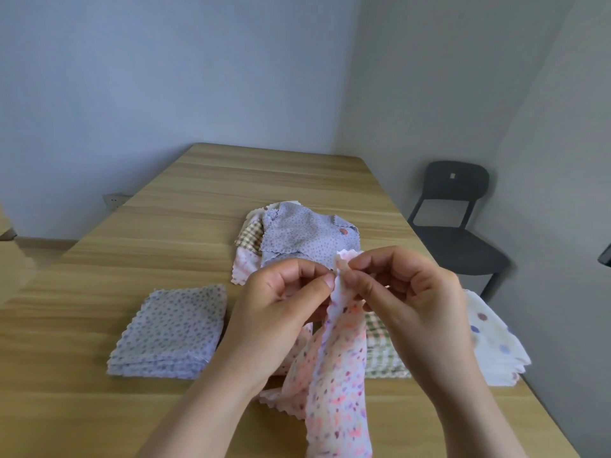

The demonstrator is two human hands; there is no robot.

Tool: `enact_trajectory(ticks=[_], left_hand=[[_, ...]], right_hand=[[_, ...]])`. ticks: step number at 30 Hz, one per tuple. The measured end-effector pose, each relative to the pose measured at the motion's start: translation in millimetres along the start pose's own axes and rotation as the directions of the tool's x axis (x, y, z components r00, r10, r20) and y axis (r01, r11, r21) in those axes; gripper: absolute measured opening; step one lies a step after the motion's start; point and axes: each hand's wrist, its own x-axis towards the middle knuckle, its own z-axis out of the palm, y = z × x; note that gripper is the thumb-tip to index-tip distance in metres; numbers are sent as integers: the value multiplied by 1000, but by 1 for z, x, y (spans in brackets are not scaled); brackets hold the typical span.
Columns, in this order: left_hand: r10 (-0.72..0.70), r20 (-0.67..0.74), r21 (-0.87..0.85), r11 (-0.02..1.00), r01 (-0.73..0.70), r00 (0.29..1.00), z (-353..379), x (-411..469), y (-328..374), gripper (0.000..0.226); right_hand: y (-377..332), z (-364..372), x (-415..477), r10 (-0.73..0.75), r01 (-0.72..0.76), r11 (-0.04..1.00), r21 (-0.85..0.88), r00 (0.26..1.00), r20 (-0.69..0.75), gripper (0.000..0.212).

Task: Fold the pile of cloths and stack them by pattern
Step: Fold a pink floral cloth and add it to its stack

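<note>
A pink floral cloth (pixel 337 385) hangs lengthwise in front of me, held up by its top edge. My left hand (pixel 281 312) and my right hand (pixel 406 302) both pinch that edge close together, above the table. Behind them lies the unfolded pile (pixel 307 236), with a lavender dotted cloth on top and checked and pink pieces beneath. A folded lavender dotted stack (pixel 172 332) sits at the left. A folded green checked stack (pixel 383 345) shows under my right hand. A white stack with large dots (pixel 496 342) overhangs the right table edge.
The wooden table (pixel 198 209) runs away from me to a wall. A dark plastic chair (pixel 456 226) stands on the floor to the right of the table. A wall socket (pixel 114 200) is at the left.
</note>
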Motion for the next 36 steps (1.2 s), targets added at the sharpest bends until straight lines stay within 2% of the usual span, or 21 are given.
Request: enact_trajectory(ticks=[3, 6, 13, 17, 20, 24, 28, 31, 36], left_hand=[[-13, 9, -19, 1000, 13, 1000, -2, 1, -2, 8], [-41, 13, -71, 997, 42, 999, -3, 1, -4, 16], [36, -15, 20, 999, -36, 999, -2, 0, -2, 18], [78, -69, -13, 997, -80, 994, -11, 6, 1, 16], [156, -132, 48, 987, -151, 979, -18, 9, 4, 13], [318, -163, 303, 917, -260, 934, -17, 7, 5, 8], [424, -169, 428, 845, -321, 890, -14, 5, 5, 10], [495, -151, 470, 797, -379, 856, -12, 3, 9, 6], [644, -108, 531, 682, -504, 757, -9, 0, 16, 6]], right_hand=[[0, 1, -1, -6, 6, 1000, -12, 1000, -4, 15], [0, 1, -1, -5, 5, 1000, -4, 1000, 0, 14], [-3, 0, -1, -13, 14, 999, -31, 1000, 18, 8], [-2, -17, 2, 38, -19, 980, -199, 995, 89, 14], [1, -31, 2, 12, 40, 916, -399, 992, 128, 5], [0, -32, 2, -148, 185, 832, -523, 983, 112, 17], [-2, -32, 4, -252, 232, 796, -559, 967, 41, 24], [-5, -31, 7, -259, 235, 772, -590, 965, 46, 27], [-22, -33, 9, -222, 215, 794, -569, 973, 58, 14]])
